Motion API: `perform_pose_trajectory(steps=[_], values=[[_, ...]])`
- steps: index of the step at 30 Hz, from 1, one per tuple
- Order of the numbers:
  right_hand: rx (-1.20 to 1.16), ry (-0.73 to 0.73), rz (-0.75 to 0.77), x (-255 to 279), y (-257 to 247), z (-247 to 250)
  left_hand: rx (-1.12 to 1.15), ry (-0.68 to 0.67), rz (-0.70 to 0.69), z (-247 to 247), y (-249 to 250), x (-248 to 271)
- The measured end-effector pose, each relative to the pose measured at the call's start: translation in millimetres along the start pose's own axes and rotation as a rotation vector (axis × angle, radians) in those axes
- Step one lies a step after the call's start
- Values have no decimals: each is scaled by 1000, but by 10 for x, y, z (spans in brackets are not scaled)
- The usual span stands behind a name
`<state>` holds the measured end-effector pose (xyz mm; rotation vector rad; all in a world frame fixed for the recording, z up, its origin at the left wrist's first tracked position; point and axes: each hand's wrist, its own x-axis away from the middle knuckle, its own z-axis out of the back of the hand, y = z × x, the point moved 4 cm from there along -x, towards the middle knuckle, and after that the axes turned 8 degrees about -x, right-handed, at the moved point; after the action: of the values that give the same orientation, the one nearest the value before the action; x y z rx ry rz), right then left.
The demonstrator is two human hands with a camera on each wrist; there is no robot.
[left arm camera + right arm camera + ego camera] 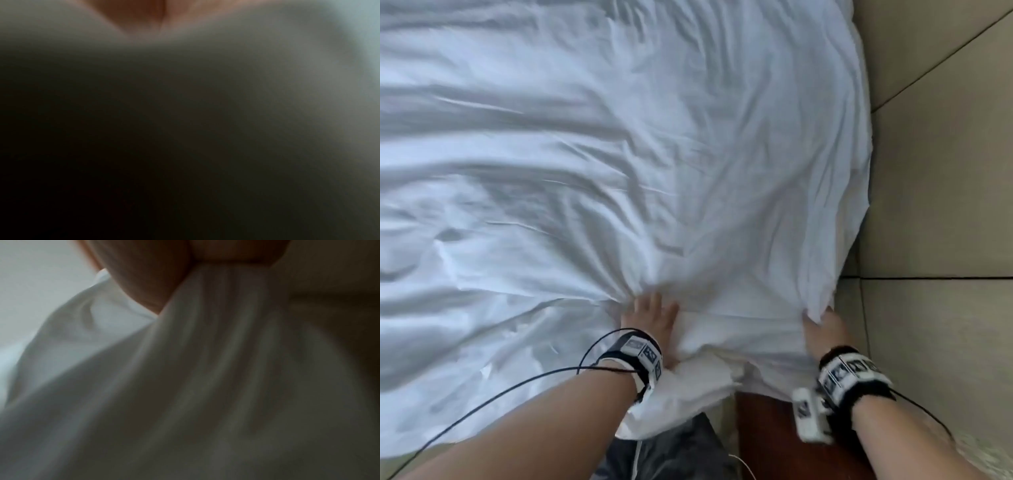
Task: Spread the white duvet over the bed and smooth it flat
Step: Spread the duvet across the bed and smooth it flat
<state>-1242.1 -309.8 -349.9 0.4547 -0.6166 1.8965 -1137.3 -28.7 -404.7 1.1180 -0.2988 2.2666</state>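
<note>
The white duvet point(619, 154) lies crumpled with many creases across the bed, filling most of the head view. My left hand point(650, 313) grips a bunch of it near the close edge; folds fan out from the fingers, whose tips are buried in the cloth. My right hand point(822, 325) grips the duvet's edge at the right corner, beside the floor. In the right wrist view the fingers point(236, 253) pinch a gathered pleat of the duvet point(216, 369). The left wrist view is dark and blurred, showing only skin point(144, 13) against the cloth point(287, 65).
Beige floor tiles point(935, 171) run along the bed's right side. A dark wooden bed frame point(760, 431) shows below the duvet between my arms, next to my dark trousers point(671, 452). Black cables point(500, 397) trail from the wrist bands.
</note>
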Motion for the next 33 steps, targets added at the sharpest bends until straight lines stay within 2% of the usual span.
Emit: perform_pose_trajectory(steps=[3,6,8,10,12,14,16,18,20,22,23,24,25,27,28,30,33], values=[[114,66,-59,-67,339,350,86,-115,-62,-143,308,10],[136,120,-99,-197,195,347,184,-169,-5,-120,524,63],[121,241,10,-158,-170,261,194,-173,-28,-28,564,57],[42,304,204,-56,-621,152,204,-138,-75,125,502,61],[17,283,383,44,-1026,11,236,-25,-25,331,303,75],[60,214,454,95,-1294,-212,276,143,103,543,-11,64],[70,4,388,170,-1419,-561,306,231,227,675,-363,86],[104,-412,363,438,-1432,-1009,318,220,300,682,-678,134],[261,-875,341,921,-1351,-1332,334,166,335,596,-936,239],[287,-1119,285,1196,-1356,-1430,343,120,353,412,-1175,376],[211,-1146,277,1234,-1446,-1406,337,67,365,267,-1287,440],[102,-1088,300,1157,-1590,-1376,336,-17,373,68,-1403,503],[-6,-941,330,1011,-1771,-1292,356,-137,369,-166,-1490,577],[-136,-572,410,662,-2169,-1080,431,-391,378,-659,-1618,801],[-131,-404,470,518,-2383,-957,480,-447,385,-868,-1673,925],[-55,-166,575,334,-2765,-837,519,-459,406,-1124,-1815,1130],[133,-51,620,465,-3217,-1217,575,-321,432,-1154,-2214,1341]])
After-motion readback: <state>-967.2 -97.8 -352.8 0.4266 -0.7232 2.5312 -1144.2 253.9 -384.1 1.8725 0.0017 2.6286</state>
